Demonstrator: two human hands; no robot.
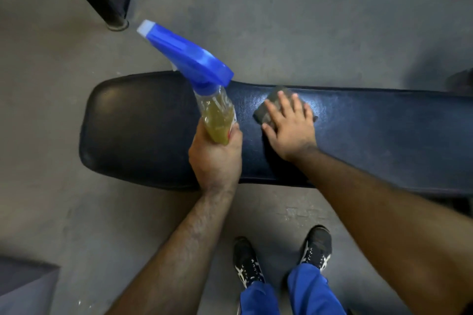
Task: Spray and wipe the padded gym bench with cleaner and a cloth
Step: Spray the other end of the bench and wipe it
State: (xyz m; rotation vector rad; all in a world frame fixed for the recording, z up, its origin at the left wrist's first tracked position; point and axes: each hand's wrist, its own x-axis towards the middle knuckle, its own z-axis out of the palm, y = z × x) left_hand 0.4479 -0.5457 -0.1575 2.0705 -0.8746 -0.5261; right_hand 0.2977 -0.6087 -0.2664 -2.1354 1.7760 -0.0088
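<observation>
We are seeing one spray bottle (204, 100), one cloth (268, 107) and one padded bench (384, 135). Our left hand (216, 158) is gripping the bottle's base, fingers curled round it, yellow-green cleaner showing inside just above them, its blue trigger head pointing up and away. Our right hand (291, 128) is pressing flat, fingers spread wide, the grey cloth lying under the fingertips on the bench top.

The long dark blue padded worktop (358, 140) lies across the grey concrete floor (256, 33). The small grey cloth (268, 107) lies on it, under the right hand (289, 128). Left of it, the left hand (215, 158) holds the clear plastic spray bottle with a blue trigger top (202, 79) above the worktop.
</observation>
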